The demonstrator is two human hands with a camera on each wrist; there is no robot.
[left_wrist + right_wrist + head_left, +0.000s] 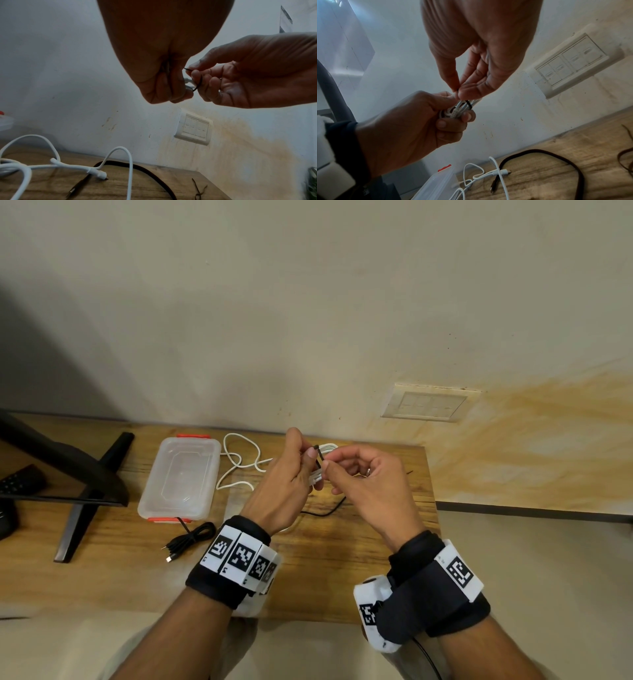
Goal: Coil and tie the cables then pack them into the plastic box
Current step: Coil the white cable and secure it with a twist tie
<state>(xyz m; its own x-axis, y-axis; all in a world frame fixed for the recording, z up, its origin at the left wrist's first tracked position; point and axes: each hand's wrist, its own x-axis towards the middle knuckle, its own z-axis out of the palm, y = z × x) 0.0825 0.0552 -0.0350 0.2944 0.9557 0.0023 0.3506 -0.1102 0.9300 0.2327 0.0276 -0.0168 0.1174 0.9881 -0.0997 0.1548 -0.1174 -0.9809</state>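
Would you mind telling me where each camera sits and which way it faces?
Head: on the head, looking down at the desk, plastic box and both hands and wristbands.
Left wrist: under the left hand, facing the wall; right hand enters.
Right wrist: under the right hand, facing the left hand's grip on the white cable coil.
All share the black tie and wall switch plate.

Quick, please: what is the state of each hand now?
Left hand: grips the coiled white cable.
Right hand: pinches the black tie around that coil.
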